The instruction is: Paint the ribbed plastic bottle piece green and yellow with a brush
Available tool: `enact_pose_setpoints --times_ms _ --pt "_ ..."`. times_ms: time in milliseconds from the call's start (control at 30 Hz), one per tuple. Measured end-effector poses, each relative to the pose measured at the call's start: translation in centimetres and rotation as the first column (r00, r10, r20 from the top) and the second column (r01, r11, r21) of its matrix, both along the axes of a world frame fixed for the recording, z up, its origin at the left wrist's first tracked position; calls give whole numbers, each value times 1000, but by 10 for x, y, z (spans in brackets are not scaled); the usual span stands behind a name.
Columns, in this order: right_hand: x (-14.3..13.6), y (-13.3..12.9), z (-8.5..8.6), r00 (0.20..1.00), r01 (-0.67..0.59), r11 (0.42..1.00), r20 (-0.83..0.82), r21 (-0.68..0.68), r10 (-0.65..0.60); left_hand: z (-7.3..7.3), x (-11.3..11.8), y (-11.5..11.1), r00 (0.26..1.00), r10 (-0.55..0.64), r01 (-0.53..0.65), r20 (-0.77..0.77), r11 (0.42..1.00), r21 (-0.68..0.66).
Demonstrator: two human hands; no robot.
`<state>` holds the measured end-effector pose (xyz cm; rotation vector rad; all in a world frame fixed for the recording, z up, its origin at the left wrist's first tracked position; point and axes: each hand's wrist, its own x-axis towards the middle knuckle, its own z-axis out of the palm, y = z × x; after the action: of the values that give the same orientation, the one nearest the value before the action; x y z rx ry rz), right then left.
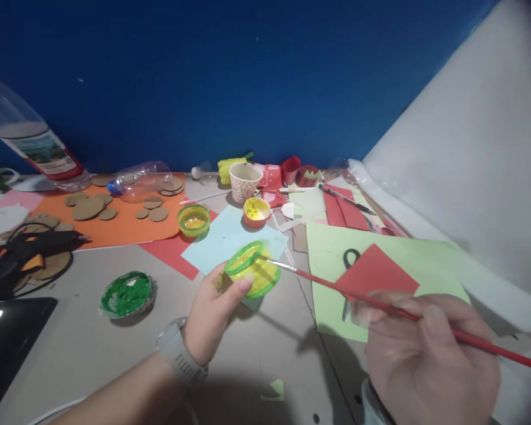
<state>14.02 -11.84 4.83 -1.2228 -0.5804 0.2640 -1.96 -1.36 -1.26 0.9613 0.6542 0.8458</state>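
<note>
My left hand grips a small, see-through cup-shaped piece, painted yellow with green rims, and holds it tilted above the table. In my right hand is a long red-handled paintbrush; its bristles touch the yellow side near the green rim. Close behind stand a small cup of yellow paint and another see-through piece with a green rim. A shallow dish of green paint sits to the left of my left hand.
Scissors lie partly under red paper on a pale green sheet. At left are a black glue gun, cardboard discs and a large bottle. A patterned paper cup stands by the blue wall.
</note>
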Motion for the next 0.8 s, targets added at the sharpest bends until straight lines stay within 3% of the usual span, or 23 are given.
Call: enact_pose_setpoints --times_ms 167,800 --pt "-4 0 5 994 -104 995 -30 7 104 4 0 0 999 20 -20 -31 1000 6" --pt "2 4 19 999 -54 999 -10 -4 54 8 0 -1 997 50 -49 -59 999 20"
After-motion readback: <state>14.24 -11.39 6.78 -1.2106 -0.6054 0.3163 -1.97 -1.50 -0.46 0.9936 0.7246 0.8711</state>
